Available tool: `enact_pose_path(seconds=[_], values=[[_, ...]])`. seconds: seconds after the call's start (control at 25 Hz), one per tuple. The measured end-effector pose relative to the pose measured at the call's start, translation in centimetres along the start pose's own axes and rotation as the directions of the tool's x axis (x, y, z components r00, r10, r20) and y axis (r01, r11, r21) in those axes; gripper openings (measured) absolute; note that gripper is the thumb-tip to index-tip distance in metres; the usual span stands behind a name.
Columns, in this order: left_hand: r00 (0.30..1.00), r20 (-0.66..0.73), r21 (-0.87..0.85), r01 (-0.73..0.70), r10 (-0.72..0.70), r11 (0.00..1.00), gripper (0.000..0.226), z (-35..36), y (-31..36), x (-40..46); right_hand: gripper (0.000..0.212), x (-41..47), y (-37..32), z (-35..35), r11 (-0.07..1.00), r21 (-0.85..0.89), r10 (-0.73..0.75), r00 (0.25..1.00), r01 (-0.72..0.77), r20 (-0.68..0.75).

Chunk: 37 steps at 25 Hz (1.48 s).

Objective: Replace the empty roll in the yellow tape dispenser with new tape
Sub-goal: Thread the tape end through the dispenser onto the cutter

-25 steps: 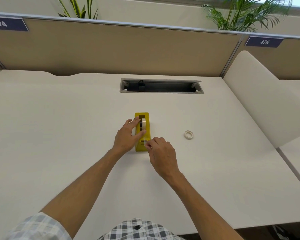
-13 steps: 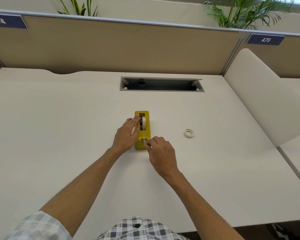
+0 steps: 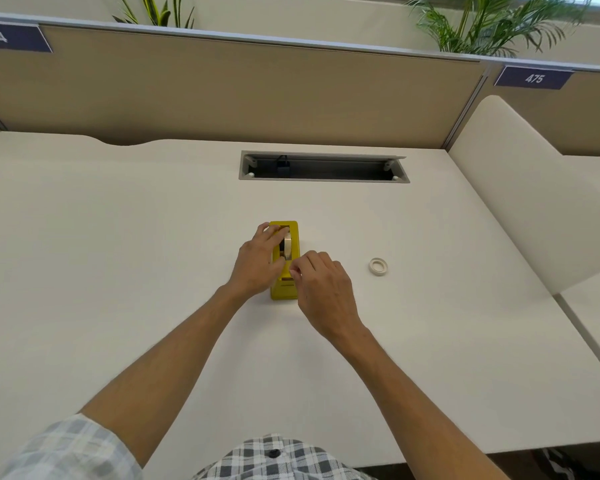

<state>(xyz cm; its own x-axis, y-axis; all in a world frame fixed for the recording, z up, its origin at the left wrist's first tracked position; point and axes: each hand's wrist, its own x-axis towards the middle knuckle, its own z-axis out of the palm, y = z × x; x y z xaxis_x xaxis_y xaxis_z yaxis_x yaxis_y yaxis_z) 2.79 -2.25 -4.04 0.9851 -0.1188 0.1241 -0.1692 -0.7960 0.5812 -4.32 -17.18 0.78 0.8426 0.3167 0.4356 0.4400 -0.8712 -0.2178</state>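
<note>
there, yellow tape dispenser between left hand and right hand

right hand fingertips: curled under, hidden | dispenser cutter: possibly covered
</note>
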Motion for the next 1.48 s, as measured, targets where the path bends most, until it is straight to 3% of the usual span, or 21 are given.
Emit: enact_pose_path(seconds=[0.28,0.48,0.84,1.32,1.48], values=[[1.000,-0.023,-0.146,0.004,-0.007,0.989,0.046,0.1,0.1,-0.1,0.010,-0.3,0.0,0.3,1.000,-0.007,-0.009,1.000,0.009,0.011],[1.000,0.010,-0.121,0.004,-0.003,0.993,0.046,-0.2,0.5,-0.5,0.008,-0.6,-0.2,0.4,1.000,0.000,-0.007,1.000,0.007,0.011],[1.000,0.020,-0.222,0.018,-0.014,0.975,0.052,-0.4,0.5,-0.6,0.009,2.4,1.0,-0.6,0.997,-0.066,-0.044,0.998,0.042,-0.036],[0.995,0.018,-0.327,0.094,-0.094,0.940,0.053,-0.2,0.6,0.0,0.015,10.5,3.8,1.2,0.998,-0.052,-0.038,0.990,0.045,0.132],[0.994,-0.025,-0.428,0.082,-0.103,0.900,0.032,0.0,0.9,-0.2,0.012,11.6,4.1,2.0,0.998,-0.064,-0.004,0.982,0.016,0.187]])
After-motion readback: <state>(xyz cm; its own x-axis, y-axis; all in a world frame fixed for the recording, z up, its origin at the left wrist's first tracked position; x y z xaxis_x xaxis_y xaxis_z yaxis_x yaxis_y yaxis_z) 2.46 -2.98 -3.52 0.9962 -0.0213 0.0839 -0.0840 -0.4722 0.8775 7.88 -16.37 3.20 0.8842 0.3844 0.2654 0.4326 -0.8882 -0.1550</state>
